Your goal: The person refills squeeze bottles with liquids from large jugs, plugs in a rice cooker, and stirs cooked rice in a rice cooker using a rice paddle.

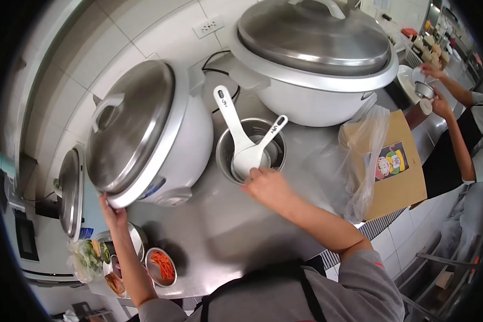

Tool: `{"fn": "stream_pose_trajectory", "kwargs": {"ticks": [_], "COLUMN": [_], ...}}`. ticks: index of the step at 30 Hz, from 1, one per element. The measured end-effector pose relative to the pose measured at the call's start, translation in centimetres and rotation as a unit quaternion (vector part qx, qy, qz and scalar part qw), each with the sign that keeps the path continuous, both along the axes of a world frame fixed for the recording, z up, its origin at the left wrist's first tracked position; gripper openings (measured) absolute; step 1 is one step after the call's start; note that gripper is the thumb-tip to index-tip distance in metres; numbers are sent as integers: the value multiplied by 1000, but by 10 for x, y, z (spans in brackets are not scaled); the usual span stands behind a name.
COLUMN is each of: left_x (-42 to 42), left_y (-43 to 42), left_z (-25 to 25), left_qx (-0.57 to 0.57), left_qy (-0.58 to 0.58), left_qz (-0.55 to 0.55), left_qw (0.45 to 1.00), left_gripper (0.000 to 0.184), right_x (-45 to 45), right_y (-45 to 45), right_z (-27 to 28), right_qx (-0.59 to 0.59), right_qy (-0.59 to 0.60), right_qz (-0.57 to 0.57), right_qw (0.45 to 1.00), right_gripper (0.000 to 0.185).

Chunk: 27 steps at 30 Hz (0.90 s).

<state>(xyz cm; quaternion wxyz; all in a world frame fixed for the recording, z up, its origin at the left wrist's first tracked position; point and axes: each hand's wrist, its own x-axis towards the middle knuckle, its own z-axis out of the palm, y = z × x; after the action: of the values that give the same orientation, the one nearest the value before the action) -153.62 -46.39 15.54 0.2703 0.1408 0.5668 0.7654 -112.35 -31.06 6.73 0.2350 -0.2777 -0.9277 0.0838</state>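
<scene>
My left hand (114, 216) is at the lower edge of the left rice cooker (190, 129), its fingers curled on the rim below the steel lid (131, 129). Part of those fingers is hidden. My right hand (269, 189) grips the near rim of a round steel pot (223, 161), with fingers over the inside and the thumb outside. Two white rice paddles stand in the pot: a longer one (229, 114) and a shorter one (274, 132). Their handles lean out over the far rim, and the blades overlap close to my right fingertips.
A large lidded rice cooker (311, 99) stands at the back, another (70, 193) far left. Shredded carrot in a bowl (161, 266) sits near my left forearm. A cardboard box (397, 188) with plastic wrap is on the right. Beyond it, another person's hands (439, 102) hold a small metal bowl.
</scene>
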Motion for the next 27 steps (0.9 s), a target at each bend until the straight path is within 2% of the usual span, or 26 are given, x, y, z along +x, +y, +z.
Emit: {"fn": "stream_pose_trajectory", "kwargs": {"ticks": [2, 3, 4, 7, 10, 14, 17, 21, 24, 27], "left_x": [12, -11, 23, 24, 35, 66, 44, 74, 77, 67], "left_y": [-6, -27, -14, -40, -59, -66, -102, -93, -96, -108], "left_z": [5, -2, 6, 5, 7, 18, 2, 14, 18, 9], "left_qx": [-1, 5, -6, -30, -29, -28, -42, -34, -74, -44], "left_qy": [-22, -25, -19, -43, -42, -33, -8, -10, -17, -9], "left_qz": [42, -84, 54, 44, 110, 115, 144, 129, 190, 164], "left_qw": [999, 996, 998, 998, 993, 992, 989, 991, 979, 985], "left_gripper": [29, 34, 43, 52, 53, 53, 53, 54, 54, 53], "right_x": [10, 14, 18, 28, 34, 35, 31, 30, 29, 30], "right_y": [-6, -9, -12, -12, -10, -4, -4, -1, 4, 8], "right_z": [2, 4, 5, 2, 4, 1, 4, 8, 13, 20], "right_qx": [7, 2, -16, -37, -41, -60, -73, -67, -100, -119], "right_qy": [10, 10, 4, -2, 14, 39, 45, 48, 16, -14], "right_qz": [-3, 1, 1, 6, 16, 16, 22, 0, 16, 27], "right_qw": [1000, 1000, 1000, 999, 999, 997, 996, 997, 995, 992], "right_gripper": [19, 19, 19, 19, 19, 21, 22, 25, 26, 26]}}
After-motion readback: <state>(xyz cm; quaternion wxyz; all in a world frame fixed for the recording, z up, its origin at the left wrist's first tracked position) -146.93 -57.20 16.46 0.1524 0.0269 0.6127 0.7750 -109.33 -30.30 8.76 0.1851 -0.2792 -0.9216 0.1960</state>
